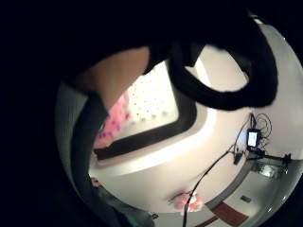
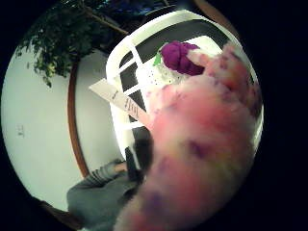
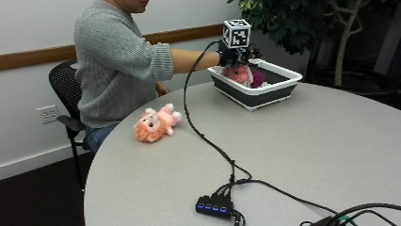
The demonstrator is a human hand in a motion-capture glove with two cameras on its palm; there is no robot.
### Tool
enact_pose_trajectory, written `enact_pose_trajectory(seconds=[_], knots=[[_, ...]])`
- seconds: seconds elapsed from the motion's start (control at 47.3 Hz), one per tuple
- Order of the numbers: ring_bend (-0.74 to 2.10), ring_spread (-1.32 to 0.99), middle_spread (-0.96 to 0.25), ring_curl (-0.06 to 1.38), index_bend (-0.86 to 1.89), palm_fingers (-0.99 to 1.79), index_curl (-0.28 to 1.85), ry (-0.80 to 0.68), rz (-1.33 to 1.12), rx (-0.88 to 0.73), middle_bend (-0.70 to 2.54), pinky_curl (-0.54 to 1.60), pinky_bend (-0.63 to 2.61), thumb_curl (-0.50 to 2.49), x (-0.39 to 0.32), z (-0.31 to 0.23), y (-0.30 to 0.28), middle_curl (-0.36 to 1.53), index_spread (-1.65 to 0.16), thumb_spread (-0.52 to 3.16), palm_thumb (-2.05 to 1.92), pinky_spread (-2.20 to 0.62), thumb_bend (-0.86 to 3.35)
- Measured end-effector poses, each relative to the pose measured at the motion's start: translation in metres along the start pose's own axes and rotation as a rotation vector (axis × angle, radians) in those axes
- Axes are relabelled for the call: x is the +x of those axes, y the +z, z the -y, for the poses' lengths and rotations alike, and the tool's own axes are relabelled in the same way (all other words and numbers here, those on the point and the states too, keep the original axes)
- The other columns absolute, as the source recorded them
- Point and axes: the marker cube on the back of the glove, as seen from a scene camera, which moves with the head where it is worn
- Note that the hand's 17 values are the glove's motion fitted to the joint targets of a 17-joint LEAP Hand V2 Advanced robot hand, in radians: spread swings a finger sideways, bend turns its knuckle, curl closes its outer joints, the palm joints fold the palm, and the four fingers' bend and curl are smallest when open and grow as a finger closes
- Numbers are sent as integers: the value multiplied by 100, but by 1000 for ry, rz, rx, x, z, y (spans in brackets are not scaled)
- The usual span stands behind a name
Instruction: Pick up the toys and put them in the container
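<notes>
usb hub (image 3: 215,207), doll (image 3: 154,125), plant (image 3: 294,19)

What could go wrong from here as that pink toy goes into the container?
The pink plush toy in the right hand sits at the container's near rim, so an early release might tip it outside. The purple toy crowds that end. The glove cable runs close to the orange-haired doll and may snag it.
</notes>
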Motion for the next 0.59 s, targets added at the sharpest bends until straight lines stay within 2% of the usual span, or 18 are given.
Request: enact_pose_trajectory(seconds=[0.063, 0.169, 0.296, 0.36, 0.465, 0.592], knots=[[16, -12, -19, 34, 18, -25, 66, -117, 129, 20, 8, 41, 104, 50, -10, -2, -4, 45, -38, 107, -13, 5, -12], [14, -9, -18, 31, 19, -20, 63, -104, 151, 0, 9, 39, 99, 43, -3, -2, -8, 40, -40, 106, -15, 8, -12], [15, -7, -17, 30, 16, -20, 60, -73, 335, -174, 10, 38, 97, 36, -6, 1, -7, 35, -41, 101, -17, 9, -13], [15, -6, -16, 29, 12, -25, 56, -47, 377, -212, 10, 37, 98, 34, -4, 4, -8, 33, -39, 94, -18, 10, -14], [15, -4, -14, 28, 8, -29, 50, -49, 390, -249, 10, 37, 99, 31, -3, 7, -11, 30, -37, 86, -18, 10, -13], [17, -3, -12, 28, 4, -39, 42, -42, 201, -293, 4, 39, 105, 30, -2, 9, -15, 25, -32, 81, -12, 11, -10]])
